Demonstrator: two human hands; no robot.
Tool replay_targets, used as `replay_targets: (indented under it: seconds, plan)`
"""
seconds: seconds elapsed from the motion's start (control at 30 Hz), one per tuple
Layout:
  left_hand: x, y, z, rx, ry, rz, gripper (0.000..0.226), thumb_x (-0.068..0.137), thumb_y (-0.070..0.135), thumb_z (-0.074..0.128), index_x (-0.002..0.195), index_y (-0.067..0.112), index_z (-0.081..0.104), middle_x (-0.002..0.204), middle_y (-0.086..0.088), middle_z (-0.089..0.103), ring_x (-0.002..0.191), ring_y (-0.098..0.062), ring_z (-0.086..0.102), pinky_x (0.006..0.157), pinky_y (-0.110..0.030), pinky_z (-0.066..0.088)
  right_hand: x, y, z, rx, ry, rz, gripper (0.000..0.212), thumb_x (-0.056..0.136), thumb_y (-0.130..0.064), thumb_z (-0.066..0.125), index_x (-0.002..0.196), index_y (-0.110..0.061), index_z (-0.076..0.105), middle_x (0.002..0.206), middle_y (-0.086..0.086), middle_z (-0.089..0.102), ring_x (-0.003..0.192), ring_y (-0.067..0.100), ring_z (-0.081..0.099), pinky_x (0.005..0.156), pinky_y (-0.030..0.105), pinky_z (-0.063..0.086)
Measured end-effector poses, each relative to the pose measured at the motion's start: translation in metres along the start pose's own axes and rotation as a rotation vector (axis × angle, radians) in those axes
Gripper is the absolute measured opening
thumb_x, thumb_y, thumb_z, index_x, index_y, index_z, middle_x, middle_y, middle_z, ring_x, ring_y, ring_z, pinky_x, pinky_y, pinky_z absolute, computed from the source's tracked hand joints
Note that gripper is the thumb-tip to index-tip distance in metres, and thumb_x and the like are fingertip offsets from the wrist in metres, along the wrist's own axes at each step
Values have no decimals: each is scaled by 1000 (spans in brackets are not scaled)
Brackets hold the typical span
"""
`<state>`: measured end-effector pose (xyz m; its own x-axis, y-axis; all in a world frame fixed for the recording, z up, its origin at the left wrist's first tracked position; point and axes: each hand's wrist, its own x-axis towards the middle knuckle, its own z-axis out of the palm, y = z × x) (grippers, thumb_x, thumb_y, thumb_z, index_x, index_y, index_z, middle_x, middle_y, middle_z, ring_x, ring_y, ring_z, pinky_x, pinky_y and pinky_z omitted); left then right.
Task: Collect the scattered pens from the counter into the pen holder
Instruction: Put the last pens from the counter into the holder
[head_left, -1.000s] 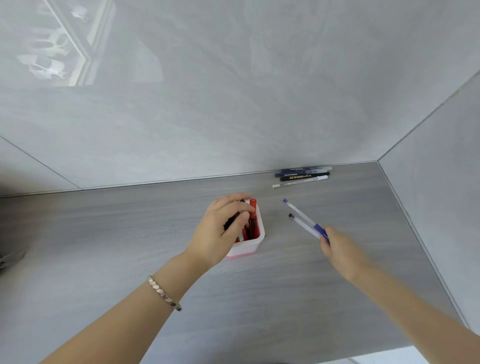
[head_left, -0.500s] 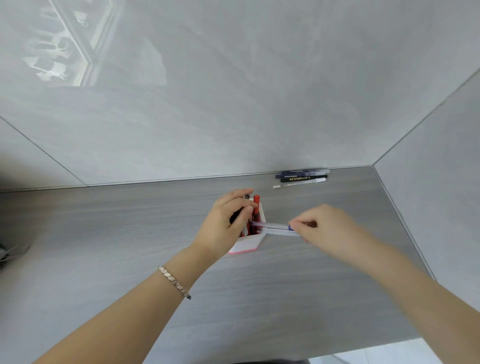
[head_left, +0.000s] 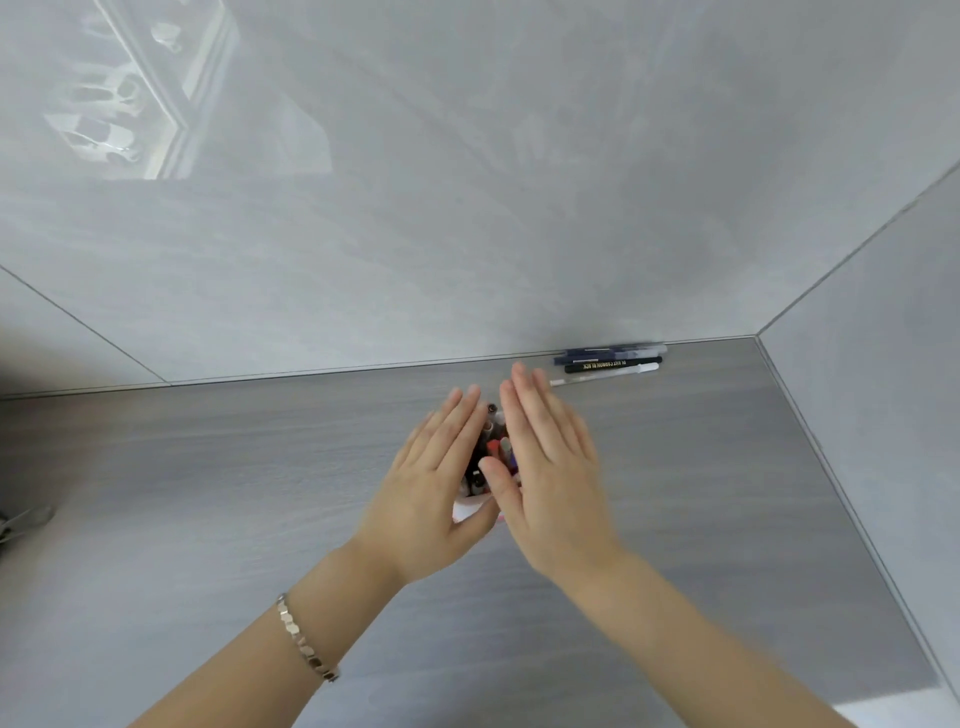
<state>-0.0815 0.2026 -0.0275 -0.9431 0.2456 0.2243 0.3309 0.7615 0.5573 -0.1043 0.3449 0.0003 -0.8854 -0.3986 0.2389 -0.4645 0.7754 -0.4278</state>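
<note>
In the head view, the left hand (head_left: 436, 483) and right hand (head_left: 550, 467) are flat and spread, holding nothing, around the pen holder (head_left: 470, 512) mid-frame, and a bump could tip it while loose pens (head_left: 610, 364) wait upper right.

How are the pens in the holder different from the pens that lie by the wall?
The pens in the holder stand roughly upright between both hands, partly hidden; the pens by the wall lie flat on the counter in full view. The holder group includes red; the wall group looks dark blue, black and white. Neither group is gripped: the left hand and right hand are flat and open.
</note>
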Motion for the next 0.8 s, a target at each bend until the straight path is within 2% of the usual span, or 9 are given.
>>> replay_targets:
  seconds: [0.07,0.1,0.2,0.33,0.43,0.5,0.6,0.7,0.8]
  plan:
    - [-3,-1,4,-17,6,-9,72,88,50,40,142,9,15,152,-6,18,143,-14,10,117,-30,14,5,0,5,-38,-43,45,68,94,-51,6,136,-9,41,147,6,40,139,18,30,111,35,28]
    - [-2,-2,5,-24,7,-15,72,89,50,38,142,9,14,152,-7,17,143,-14,9,118,-27,12,11,2,5,-50,-105,88,75,91,-57,2,139,-11,37,151,4,34,142,17,24,114,35,26]
    - [2,-1,8,1,0,-25,74,86,42,46,143,10,10,152,-8,15,144,-14,6,118,-25,8,31,16,5,51,-300,233,88,79,-68,6,147,-13,7,159,0,0,146,13,-4,121,37,4]
    - [6,1,10,63,28,-29,76,84,42,49,141,3,16,151,-14,20,143,-20,11,118,-33,13,24,10,-4,254,-466,193,101,67,-75,9,145,-16,-13,157,-6,-14,143,7,-15,120,35,-3]
    - [12,-1,9,184,46,-21,79,81,52,48,138,2,25,149,-15,25,141,-24,18,114,-40,19,13,13,-17,533,-523,191,93,77,-71,23,146,-18,-8,146,-29,-8,136,-10,-5,112,11,-3]
    - [19,-2,8,276,58,-8,81,78,60,48,133,3,34,147,-15,29,139,-27,23,112,-44,22,20,37,-22,676,-325,319,68,88,-48,34,146,-20,12,142,-29,14,132,-12,14,105,-1,8]
    - [30,-1,8,298,72,-6,78,78,66,42,128,8,39,145,-10,32,137,-24,26,111,-41,22,45,106,-15,360,-82,438,41,93,-16,47,133,-8,44,139,2,45,131,15,39,102,12,23]
    - [36,-1,8,258,29,-1,71,79,65,42,133,19,36,144,0,38,135,-20,32,108,-38,30,64,168,4,57,-241,482,37,87,4,47,123,1,53,131,22,52,123,34,46,103,30,29]
    - [38,0,7,167,19,-40,58,83,61,41,127,24,45,131,3,56,127,-16,41,95,-31,43,72,192,18,-135,-383,356,40,89,-1,48,129,-4,48,135,18,49,125,36,41,104,41,33]
